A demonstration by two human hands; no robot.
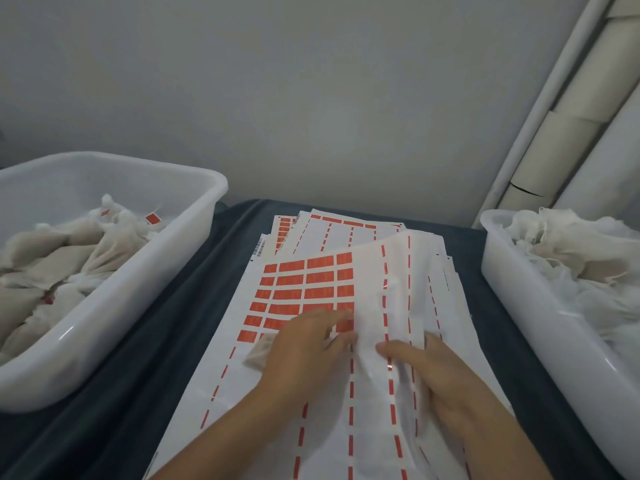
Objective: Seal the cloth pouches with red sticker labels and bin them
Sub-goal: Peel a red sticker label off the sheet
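While the bin left of the sticker sheet [304, 292] holds sealed pouches [69, 258], left hand [304, 344] clamps a pouch [258, 353] on the sheet, right hand [440, 379] fingers spread flat, and the right bin's unsealed pile [571, 258] remains.

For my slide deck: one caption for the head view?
Both hands work a red sticker sheet between two white pouch bins.
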